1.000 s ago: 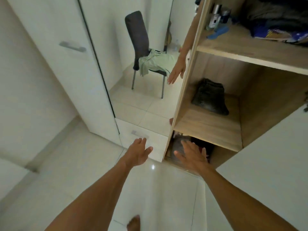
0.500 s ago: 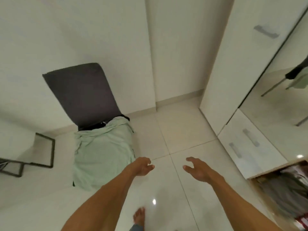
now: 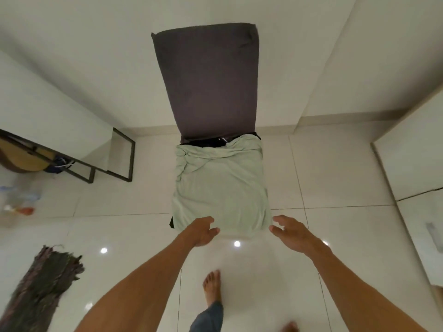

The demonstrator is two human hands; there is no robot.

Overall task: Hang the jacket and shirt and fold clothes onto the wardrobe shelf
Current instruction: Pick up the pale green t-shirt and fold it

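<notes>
A pale green garment point(image 3: 221, 188) lies spread over the seat of a dark grey high-backed chair point(image 3: 208, 77) straight ahead. A bit of black cloth point(image 3: 208, 142) shows under it at the seat's back. My left hand point(image 3: 202, 231) hovers at the garment's near left edge, fingers loosely curled, holding nothing. My right hand point(image 3: 291, 232) is just off the near right corner, fingers spread and empty. I cannot tell whether either hand touches the fabric.
A black metal frame point(image 3: 115, 164) stands at the left by the wall. A dark fringed mat point(image 3: 40, 286) lies on the tiled floor at lower left. White wardrobe fronts point(image 3: 417, 164) rise at the right. My bare foot point(image 3: 212, 287) is below the chair.
The view has turned from the open wardrobe to face the chair head-on. Both hands have come up close to the near edge of the green garment.
</notes>
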